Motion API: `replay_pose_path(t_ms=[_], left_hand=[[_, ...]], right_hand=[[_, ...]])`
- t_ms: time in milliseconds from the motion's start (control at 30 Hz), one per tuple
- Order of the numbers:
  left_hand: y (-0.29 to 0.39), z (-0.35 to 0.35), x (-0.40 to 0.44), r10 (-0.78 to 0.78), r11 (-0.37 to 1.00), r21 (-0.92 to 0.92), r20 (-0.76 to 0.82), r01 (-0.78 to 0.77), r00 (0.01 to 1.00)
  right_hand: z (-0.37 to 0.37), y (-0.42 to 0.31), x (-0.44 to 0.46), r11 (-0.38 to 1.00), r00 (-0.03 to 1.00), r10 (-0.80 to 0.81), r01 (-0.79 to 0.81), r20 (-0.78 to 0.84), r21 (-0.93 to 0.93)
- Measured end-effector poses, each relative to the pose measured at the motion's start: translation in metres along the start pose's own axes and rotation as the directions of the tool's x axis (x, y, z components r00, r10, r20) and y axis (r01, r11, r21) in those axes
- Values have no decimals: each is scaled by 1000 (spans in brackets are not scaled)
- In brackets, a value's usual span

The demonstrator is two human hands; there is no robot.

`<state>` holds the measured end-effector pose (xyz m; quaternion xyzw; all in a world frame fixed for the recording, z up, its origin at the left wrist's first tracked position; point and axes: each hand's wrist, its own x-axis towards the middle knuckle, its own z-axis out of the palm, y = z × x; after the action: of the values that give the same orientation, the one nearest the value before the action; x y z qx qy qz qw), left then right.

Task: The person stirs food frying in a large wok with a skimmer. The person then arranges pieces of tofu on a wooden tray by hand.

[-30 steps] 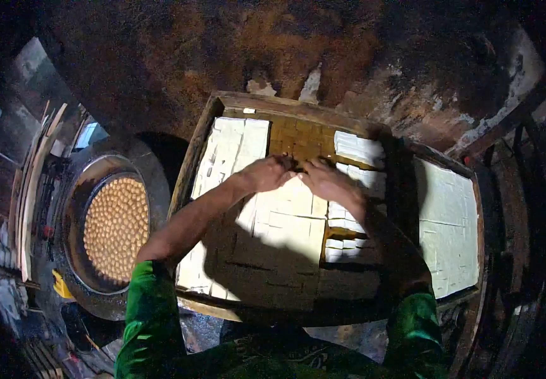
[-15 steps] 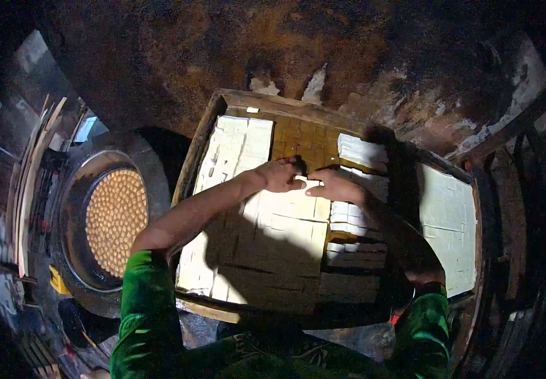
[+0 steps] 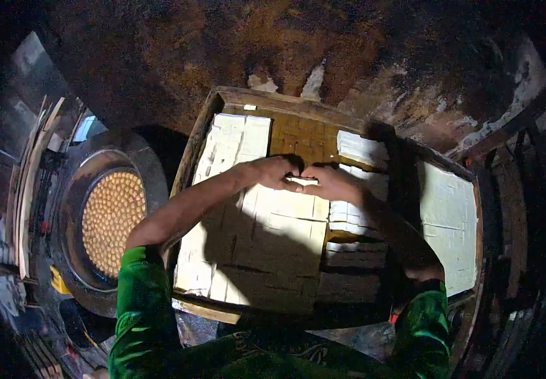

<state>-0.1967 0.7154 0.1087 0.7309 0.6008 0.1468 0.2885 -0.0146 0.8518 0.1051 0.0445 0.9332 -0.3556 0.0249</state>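
White slabs with cut lines (image 3: 288,221) lie in a wooden-framed tray (image 3: 266,99) with a woven brown base (image 3: 301,136). My left hand (image 3: 277,173) and my right hand (image 3: 330,183) meet at the upper edge of the middle slab, fingertips nearly touching. The fingers of both curl inward, and whatever lies between them is too small to make out. White strips (image 3: 361,148) sit in rows to the right of my hands. Another white slab (image 3: 228,148) fills the tray's left side. Shadow covers much of the near part.
On the left a round pan (image 3: 90,165) holds many small brown balls (image 3: 114,221). Long wooden sticks (image 3: 33,183) stand beyond it, near a yellow object (image 3: 59,280). A second tray with a white slab (image 3: 448,224) is at the right. A stained wall rises behind.
Both hands have drawn closer together since half a second ago, with fingers more curled. Compared with one second ago, they sit slightly lower over the slab's upper edge.
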Motion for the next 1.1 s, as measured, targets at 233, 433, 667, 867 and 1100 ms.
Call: replay_pose_path(t_ms=[233, 433, 667, 867, 1100], left_hand=[[25, 31, -21, 492, 747, 654, -418, -123, 764], [39, -1, -11, -79, 979, 155, -315, 133, 946], [36, 32, -18, -188, 977, 65, -188, 203, 964], [4, 67, -9, 180, 872, 471, -558, 131, 810], [64, 46, -49, 76, 958, 286, -350, 29, 934]], right_hand=[[16, -30, -33, 767, 912, -364, 177, -190, -617], [-11, -1, -2, 984, 994, -21, 40, -105, 176], [16, -18, -25, 976, 997, 75, -71, -10, 205], [15, -32, -29, 932, 984, -114, 59, -135, -357], [44, -54, -52, 878, 984, 4, -89, -179, -471]])
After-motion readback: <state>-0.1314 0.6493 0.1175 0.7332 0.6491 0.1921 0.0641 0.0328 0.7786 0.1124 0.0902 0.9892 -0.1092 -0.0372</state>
